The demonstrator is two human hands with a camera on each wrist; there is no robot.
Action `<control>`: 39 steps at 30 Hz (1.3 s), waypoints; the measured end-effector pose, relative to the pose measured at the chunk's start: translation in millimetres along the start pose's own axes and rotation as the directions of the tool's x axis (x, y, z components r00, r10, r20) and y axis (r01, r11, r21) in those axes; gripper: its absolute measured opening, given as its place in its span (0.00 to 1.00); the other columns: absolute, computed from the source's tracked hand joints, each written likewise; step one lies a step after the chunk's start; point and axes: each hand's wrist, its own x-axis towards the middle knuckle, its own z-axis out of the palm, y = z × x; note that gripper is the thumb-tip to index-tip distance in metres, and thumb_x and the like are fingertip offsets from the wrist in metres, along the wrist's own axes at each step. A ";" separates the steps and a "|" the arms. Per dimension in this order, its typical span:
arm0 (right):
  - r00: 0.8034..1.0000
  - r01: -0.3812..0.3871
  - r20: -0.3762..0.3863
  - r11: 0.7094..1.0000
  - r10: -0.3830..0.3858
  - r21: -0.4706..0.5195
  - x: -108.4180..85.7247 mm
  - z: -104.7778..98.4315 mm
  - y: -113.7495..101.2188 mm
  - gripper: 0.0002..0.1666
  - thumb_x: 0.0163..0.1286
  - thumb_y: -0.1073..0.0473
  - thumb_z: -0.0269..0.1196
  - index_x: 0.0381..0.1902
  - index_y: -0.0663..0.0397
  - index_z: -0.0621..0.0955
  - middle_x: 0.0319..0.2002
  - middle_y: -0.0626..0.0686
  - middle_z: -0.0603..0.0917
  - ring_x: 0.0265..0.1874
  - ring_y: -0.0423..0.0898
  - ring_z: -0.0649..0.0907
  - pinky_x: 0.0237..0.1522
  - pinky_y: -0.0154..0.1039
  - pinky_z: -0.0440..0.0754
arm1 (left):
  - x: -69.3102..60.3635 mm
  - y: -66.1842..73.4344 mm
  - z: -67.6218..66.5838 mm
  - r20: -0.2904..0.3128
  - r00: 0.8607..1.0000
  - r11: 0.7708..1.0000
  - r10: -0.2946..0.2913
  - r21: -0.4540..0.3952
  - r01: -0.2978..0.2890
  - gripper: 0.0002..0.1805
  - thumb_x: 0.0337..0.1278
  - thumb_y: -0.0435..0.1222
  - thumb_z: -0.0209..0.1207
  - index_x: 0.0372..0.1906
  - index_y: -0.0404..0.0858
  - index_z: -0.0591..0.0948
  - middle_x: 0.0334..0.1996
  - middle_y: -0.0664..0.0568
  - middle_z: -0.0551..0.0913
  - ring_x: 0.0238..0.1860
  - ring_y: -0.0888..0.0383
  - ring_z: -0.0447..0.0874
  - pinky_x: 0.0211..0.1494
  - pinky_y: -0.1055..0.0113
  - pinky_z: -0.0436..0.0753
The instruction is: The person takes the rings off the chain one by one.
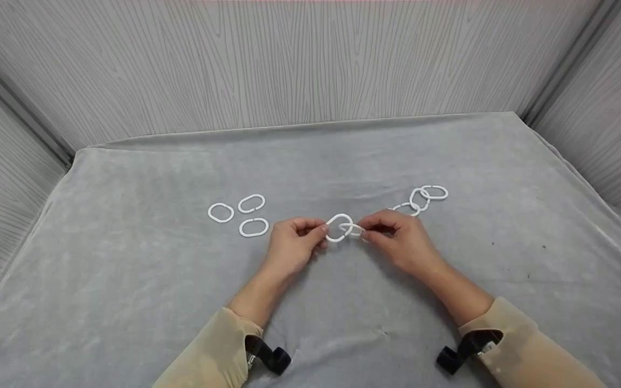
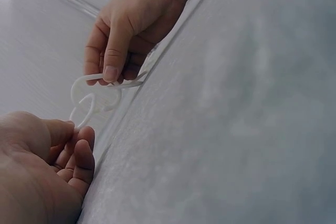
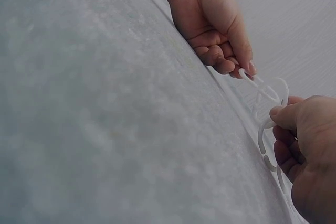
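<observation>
My left hand (image 1: 294, 242) pinches a white oval link (image 1: 330, 235) between thumb and fingers. Opposite it, my right hand (image 1: 403, 240) pinches a second white link (image 1: 354, 226). In the head view the two links cross and look hooked through each other. From under the right hand a short chain of joined white links (image 1: 419, 199) runs up and to the right over the cloth. The left wrist view also shows the left hand's link (image 2: 84, 114) looped with the one at the right fingertips. Part of the chain is hidden behind the right hand.
Three loose white links lie left of the hands: one link (image 1: 221, 212) farthest left, one link (image 1: 252, 203) at the back, one link (image 1: 254, 227) nearer. Grey cloth (image 1: 127, 280) covers the table. Wood-patterned panels (image 1: 289, 64) stand behind and at both sides.
</observation>
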 end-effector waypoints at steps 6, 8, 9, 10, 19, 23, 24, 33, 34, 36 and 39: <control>1.000 0.020 0.004 1.000 -0.020 -0.009 0.3 -0.4 -0.7 0.08 0.66 0.70 0.74 0.43 0.57 0.92 0.39 0.51 0.91 0.40 0.43 0.87 0.44 0.29 0.83 | 0.7 0.2 0.5 -0.001 1.000 1.000 0.001 -0.001 -0.001 0.06 0.67 0.30 0.68 0.39 0.28 0.88 0.21 0.53 0.85 0.22 0.62 0.82 0.24 0.72 0.78; 1.000 0.027 0.002 1.000 -0.027 -0.006 0.2 -0.2 -0.2 0.09 0.66 0.70 0.74 0.42 0.57 0.92 0.39 0.52 0.91 0.40 0.42 0.87 0.44 0.29 0.82 | 0.8 0.0 0.5 0.000 1.000 1.000 0.002 0.000 -0.002 0.05 0.66 0.30 0.69 0.38 0.29 0.88 0.21 0.52 0.85 0.22 0.62 0.82 0.24 0.72 0.78; 1.000 0.030 0.001 1.000 -0.030 -0.005 0.2 -0.2 0.0 0.09 0.66 0.71 0.74 0.42 0.57 0.92 0.39 0.52 0.91 0.40 0.42 0.87 0.44 0.28 0.82 | 1.0 -0.1 0.5 0.000 1.000 1.000 0.001 0.001 -0.001 0.05 0.66 0.30 0.69 0.38 0.29 0.88 0.21 0.52 0.85 0.22 0.62 0.82 0.24 0.73 0.78; 0.999 0.036 0.001 0.999 -0.036 -0.006 0.1 -0.3 0.1 0.09 0.66 0.70 0.74 0.42 0.57 0.92 0.39 0.52 0.91 0.40 0.42 0.87 0.44 0.28 0.82 | 1.1 -0.3 0.7 0.001 1.000 1.000 0.000 0.002 0.000 0.05 0.66 0.30 0.69 0.38 0.29 0.88 0.21 0.52 0.84 0.22 0.62 0.81 0.24 0.73 0.78; 0.999 0.042 0.012 0.999 -0.042 -0.004 -0.6 -1.3 -0.5 0.09 0.66 0.70 0.74 0.43 0.58 0.91 0.40 0.52 0.91 0.41 0.42 0.87 0.46 0.29 0.82 | 1.1 -0.8 0.9 0.003 1.000 1.000 -0.002 0.019 0.002 0.05 0.67 0.30 0.69 0.37 0.30 0.88 0.22 0.51 0.85 0.22 0.61 0.81 0.25 0.73 0.78; 0.999 0.033 0.021 0.999 -0.033 -0.010 0.4 -1.1 0.0 0.09 0.67 0.70 0.74 0.44 0.57 0.92 0.41 0.52 0.91 0.42 0.43 0.87 0.46 0.29 0.82 | 0.8 -0.2 0.5 0.002 1.000 1.000 -0.002 0.025 0.002 0.05 0.67 0.30 0.69 0.37 0.30 0.88 0.22 0.51 0.85 0.22 0.61 0.82 0.25 0.73 0.78; 0.999 0.030 0.023 1.000 -0.029 -0.010 0.6 -1.1 -0.2 0.09 0.67 0.70 0.74 0.44 0.57 0.92 0.41 0.52 0.91 0.42 0.44 0.87 0.46 0.29 0.82 | 0.7 -0.2 0.3 0.004 1.000 1.000 -0.002 0.025 0.002 0.05 0.67 0.30 0.68 0.37 0.30 0.88 0.22 0.51 0.85 0.22 0.61 0.81 0.25 0.73 0.78; 0.999 0.012 0.041 1.000 -0.012 -0.002 0.1 -1.1 -1.3 0.08 0.67 0.70 0.74 0.44 0.60 0.91 0.40 0.52 0.91 0.42 0.43 0.87 0.47 0.30 0.82 | -1.0 0.9 -1.6 0.010 1.000 0.999 -0.001 0.033 0.001 0.05 0.68 0.31 0.68 0.37 0.31 0.88 0.22 0.52 0.84 0.21 0.61 0.79 0.24 0.72 0.78; 0.999 0.014 0.041 1.000 -0.014 -0.004 -0.1 -1.0 -1.4 0.08 0.67 0.70 0.74 0.44 0.60 0.91 0.40 0.51 0.91 0.42 0.43 0.87 0.47 0.30 0.82 | -1.1 0.9 -1.6 0.009 1.000 0.999 -0.003 0.033 0.003 0.05 0.68 0.31 0.68 0.37 0.31 0.88 0.22 0.52 0.84 0.21 0.61 0.79 0.24 0.72 0.78; 0.999 0.017 0.040 1.000 -0.017 -0.001 -0.1 -0.9 -1.6 0.08 0.67 0.70 0.74 0.44 0.59 0.91 0.40 0.51 0.91 0.42 0.42 0.87 0.47 0.30 0.82 | -1.0 0.9 -1.4 0.008 1.000 0.999 -0.007 0.031 0.007 0.05 0.68 0.31 0.68 0.37 0.31 0.88 0.22 0.52 0.85 0.21 0.61 0.80 0.24 0.72 0.78; 0.999 0.021 0.042 1.000 -0.021 0.001 -0.3 -1.1 -1.7 0.08 0.67 0.70 0.74 0.44 0.58 0.91 0.40 0.50 0.91 0.42 0.42 0.87 0.46 0.30 0.82 | -0.5 0.6 -0.7 0.005 1.000 1.000 -0.010 0.028 0.010 0.05 0.68 0.31 0.68 0.37 0.31 0.87 0.22 0.51 0.85 0.22 0.61 0.80 0.24 0.72 0.78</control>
